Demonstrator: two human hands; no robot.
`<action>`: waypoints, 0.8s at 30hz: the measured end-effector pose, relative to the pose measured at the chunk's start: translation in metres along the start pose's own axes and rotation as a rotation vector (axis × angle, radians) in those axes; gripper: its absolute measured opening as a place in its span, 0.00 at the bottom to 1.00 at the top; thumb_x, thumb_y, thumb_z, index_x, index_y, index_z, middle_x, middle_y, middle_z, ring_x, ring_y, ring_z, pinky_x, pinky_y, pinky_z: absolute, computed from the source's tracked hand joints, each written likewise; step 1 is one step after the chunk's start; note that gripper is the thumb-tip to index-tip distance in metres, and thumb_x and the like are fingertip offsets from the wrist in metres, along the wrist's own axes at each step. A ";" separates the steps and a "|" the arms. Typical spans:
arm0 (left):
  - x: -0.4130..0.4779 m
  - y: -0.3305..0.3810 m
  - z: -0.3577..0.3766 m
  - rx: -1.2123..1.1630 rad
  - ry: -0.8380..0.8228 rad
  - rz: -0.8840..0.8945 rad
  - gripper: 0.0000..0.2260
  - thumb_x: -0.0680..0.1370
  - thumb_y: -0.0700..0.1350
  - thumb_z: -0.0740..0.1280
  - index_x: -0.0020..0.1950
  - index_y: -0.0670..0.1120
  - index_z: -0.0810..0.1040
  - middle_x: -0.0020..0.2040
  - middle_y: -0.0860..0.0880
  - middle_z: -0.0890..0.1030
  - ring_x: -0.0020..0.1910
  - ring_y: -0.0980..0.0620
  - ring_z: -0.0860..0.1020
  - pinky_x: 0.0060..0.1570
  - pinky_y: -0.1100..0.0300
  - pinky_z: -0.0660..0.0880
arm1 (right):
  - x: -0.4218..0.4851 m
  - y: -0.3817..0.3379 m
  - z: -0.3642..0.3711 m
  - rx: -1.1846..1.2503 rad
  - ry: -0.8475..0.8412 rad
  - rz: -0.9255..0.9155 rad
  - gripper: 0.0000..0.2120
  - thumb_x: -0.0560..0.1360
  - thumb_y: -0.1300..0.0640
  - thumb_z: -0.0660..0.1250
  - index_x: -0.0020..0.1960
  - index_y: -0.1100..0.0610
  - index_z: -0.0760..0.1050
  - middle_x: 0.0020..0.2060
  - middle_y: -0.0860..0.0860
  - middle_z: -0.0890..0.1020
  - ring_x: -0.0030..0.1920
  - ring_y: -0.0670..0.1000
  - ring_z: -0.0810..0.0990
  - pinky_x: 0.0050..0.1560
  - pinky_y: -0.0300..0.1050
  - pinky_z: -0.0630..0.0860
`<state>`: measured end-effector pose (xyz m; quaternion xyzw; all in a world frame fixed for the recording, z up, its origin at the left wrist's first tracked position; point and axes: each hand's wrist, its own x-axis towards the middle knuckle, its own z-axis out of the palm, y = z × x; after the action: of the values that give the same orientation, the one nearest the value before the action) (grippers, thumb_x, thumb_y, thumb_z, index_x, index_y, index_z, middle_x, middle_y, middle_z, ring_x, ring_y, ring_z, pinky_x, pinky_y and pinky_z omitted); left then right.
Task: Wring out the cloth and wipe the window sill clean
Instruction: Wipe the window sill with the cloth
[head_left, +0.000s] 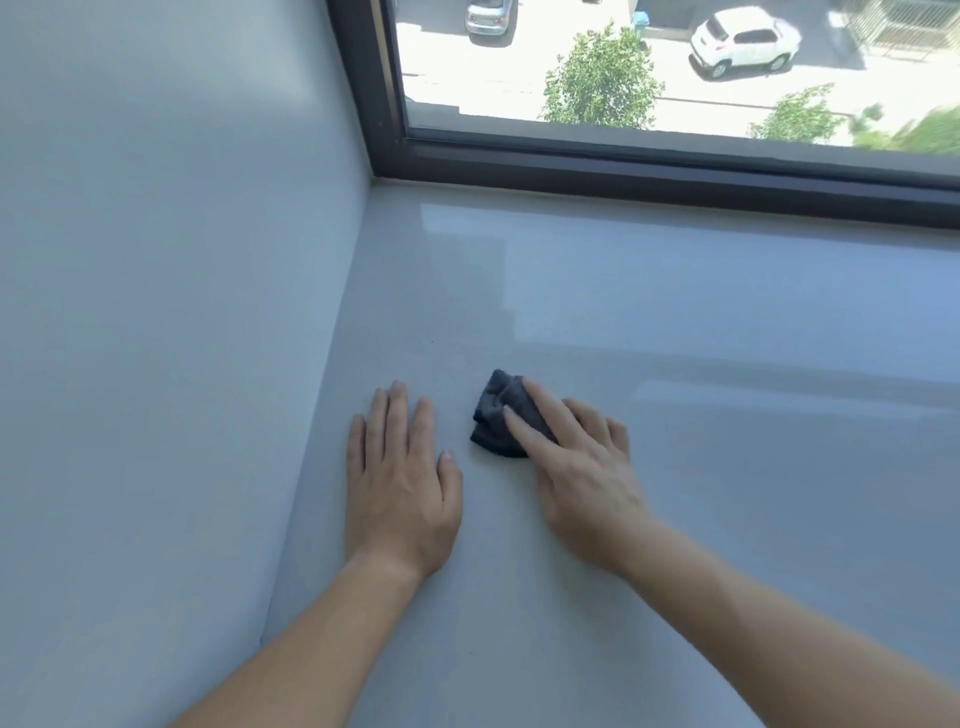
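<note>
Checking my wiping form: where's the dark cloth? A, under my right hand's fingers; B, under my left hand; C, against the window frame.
A: the right hand presses the cloth onto the sill with straight fingers; the left hand lies flat beside it, apart.

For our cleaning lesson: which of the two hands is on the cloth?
The right hand: it presses the dark cloth, while the left hand lies flat on the bare sill beside it.
</note>
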<state>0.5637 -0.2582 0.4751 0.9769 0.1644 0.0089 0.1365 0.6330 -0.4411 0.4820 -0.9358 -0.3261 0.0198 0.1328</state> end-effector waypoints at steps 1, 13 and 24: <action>0.000 0.000 0.000 -0.002 0.003 0.000 0.28 0.78 0.52 0.50 0.77 0.43 0.62 0.80 0.42 0.56 0.80 0.46 0.51 0.77 0.48 0.45 | 0.004 0.015 -0.007 -0.012 -0.014 -0.031 0.30 0.70 0.61 0.62 0.71 0.44 0.69 0.76 0.47 0.63 0.64 0.56 0.66 0.60 0.51 0.60; -0.003 -0.010 0.000 -0.175 0.095 0.029 0.27 0.77 0.47 0.48 0.72 0.41 0.70 0.77 0.39 0.63 0.78 0.42 0.57 0.77 0.46 0.47 | -0.051 -0.016 -0.006 0.044 0.005 -0.059 0.27 0.70 0.61 0.69 0.67 0.44 0.73 0.74 0.47 0.67 0.62 0.54 0.69 0.58 0.49 0.60; -0.065 -0.022 -0.008 -0.015 -0.014 0.015 0.28 0.79 0.55 0.46 0.78 0.51 0.62 0.81 0.45 0.55 0.80 0.46 0.49 0.77 0.48 0.42 | -0.090 -0.043 -0.001 0.059 -0.038 -0.034 0.29 0.69 0.62 0.61 0.70 0.51 0.71 0.75 0.53 0.65 0.70 0.56 0.64 0.64 0.51 0.59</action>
<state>0.4950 -0.2574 0.4790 0.9770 0.1562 0.0044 0.1448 0.5362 -0.4644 0.4898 -0.9252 -0.3435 0.0451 0.1546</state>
